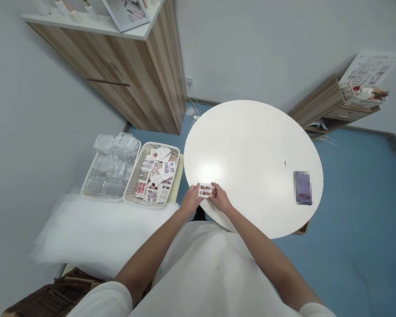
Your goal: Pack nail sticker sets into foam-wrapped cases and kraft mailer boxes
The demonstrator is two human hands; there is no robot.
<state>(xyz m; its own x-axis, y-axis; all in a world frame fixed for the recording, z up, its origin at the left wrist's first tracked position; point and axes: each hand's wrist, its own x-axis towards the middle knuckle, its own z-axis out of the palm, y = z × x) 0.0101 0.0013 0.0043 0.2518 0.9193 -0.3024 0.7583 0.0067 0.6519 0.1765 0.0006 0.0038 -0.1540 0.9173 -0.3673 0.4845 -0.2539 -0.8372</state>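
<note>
Between my two hands is a small white card of press-on nails (205,190), with two rows of dark and golden nails facing up. My left hand (190,200) grips its left edge and my right hand (220,198) its right edge, fingers closed on both sides. The card is over the near-left edge of the round white table (251,145). Left of my hands, a white basket (128,193) holds many similar nail cards (156,174), some face up and some turned over. Beside it, another white basket (86,182) is piled with clear plastic boxes (114,169).
A blurred purple object (303,188) lies on the table's right side. White foam-like sheeting (102,229) is stacked at lower left, above brown cardboard (59,295). A wooden cabinet (119,75) stands at the back left. A low shelf (343,112) with a basket (363,99) is at right.
</note>
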